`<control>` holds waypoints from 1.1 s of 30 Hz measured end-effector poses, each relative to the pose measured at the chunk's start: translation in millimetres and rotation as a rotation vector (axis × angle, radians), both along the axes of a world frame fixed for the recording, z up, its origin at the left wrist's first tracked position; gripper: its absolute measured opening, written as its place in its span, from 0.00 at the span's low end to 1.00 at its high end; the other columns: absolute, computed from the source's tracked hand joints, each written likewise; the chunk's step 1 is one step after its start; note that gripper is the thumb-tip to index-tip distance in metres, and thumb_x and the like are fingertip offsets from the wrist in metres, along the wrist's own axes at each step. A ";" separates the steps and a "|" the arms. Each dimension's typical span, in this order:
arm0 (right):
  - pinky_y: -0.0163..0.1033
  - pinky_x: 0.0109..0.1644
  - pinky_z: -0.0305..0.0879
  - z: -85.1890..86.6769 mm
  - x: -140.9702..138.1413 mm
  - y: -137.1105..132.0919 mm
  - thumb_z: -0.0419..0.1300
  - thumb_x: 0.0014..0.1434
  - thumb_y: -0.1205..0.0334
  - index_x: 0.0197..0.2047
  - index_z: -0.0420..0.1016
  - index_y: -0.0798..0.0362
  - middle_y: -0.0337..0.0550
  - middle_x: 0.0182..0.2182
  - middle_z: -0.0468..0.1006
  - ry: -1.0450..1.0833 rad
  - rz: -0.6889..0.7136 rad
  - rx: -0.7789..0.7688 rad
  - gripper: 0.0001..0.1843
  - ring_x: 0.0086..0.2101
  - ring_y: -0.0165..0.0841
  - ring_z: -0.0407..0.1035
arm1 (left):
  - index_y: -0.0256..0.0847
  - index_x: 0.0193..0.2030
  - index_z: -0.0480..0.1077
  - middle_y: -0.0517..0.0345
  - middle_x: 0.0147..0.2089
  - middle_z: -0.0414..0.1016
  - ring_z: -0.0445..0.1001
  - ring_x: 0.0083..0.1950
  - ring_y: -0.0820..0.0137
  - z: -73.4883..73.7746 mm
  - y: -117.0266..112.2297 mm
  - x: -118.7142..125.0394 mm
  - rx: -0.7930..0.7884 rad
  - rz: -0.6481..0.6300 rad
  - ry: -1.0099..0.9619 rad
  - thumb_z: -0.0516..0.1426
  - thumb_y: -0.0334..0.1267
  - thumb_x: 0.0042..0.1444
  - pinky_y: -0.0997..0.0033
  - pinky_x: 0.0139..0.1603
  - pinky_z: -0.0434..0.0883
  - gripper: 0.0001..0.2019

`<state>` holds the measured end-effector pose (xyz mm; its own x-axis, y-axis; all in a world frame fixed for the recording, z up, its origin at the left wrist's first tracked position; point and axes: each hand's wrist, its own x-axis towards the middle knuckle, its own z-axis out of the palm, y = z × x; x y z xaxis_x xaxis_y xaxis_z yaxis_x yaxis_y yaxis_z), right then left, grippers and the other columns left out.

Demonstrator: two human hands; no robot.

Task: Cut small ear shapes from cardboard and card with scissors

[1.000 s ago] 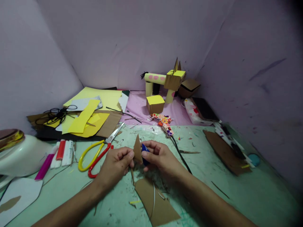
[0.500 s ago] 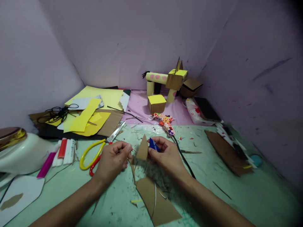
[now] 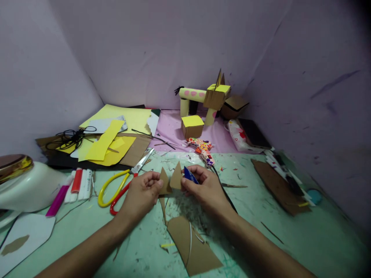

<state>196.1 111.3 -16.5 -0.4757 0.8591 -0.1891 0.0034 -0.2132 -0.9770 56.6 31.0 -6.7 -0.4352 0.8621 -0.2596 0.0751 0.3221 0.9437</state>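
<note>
Now your left hand (image 3: 147, 188) newly shows a cardboard triangle (image 3: 165, 183) pinched in its fingers, beside the brown triangle (image 3: 176, 179) your right hand (image 3: 199, 184) clamps with a blue piece (image 3: 190, 175) — seemingly a comparable pair, above the table (image 3: 139, 243).

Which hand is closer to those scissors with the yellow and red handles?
Left. The left hand is right beside the scissors; the right hand is farther right, beyond the brown triangle that the left hand holds.
</note>
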 end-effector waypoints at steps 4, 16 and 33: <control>0.32 0.24 0.61 -4.0 -0.2 -5.8 0.63 0.39 0.68 0.30 0.72 0.54 0.35 0.21 0.72 0.002 0.077 0.070 0.10 0.21 0.27 0.64 | 0.37 0.34 0.66 0.72 0.09 0.58 0.51 0.10 0.80 -2.8 -1.7 -0.8 0.017 -0.037 -0.085 0.56 0.47 0.49 0.82 0.12 0.50 0.14; 0.35 0.28 0.61 -4.4 0.4 -11.8 0.62 0.41 0.69 0.28 0.74 0.55 0.38 0.22 0.74 -0.144 0.084 0.155 0.06 0.23 0.30 0.65 | 0.33 0.36 0.71 0.63 0.16 0.69 0.65 0.16 0.76 0.0 -3.3 2.7 0.055 -0.175 -0.200 0.56 0.45 0.49 0.77 0.18 0.65 0.16; 0.31 0.25 0.61 -1.2 1.6 -8.0 0.72 0.31 0.64 0.26 0.71 0.56 0.35 0.21 0.71 0.053 0.224 -0.131 0.18 0.21 0.24 0.63 | 0.34 0.30 0.69 0.63 0.16 0.69 0.63 0.13 0.78 -9.6 -2.8 1.3 0.119 -0.056 -0.437 0.62 0.39 0.45 0.81 0.13 0.64 0.11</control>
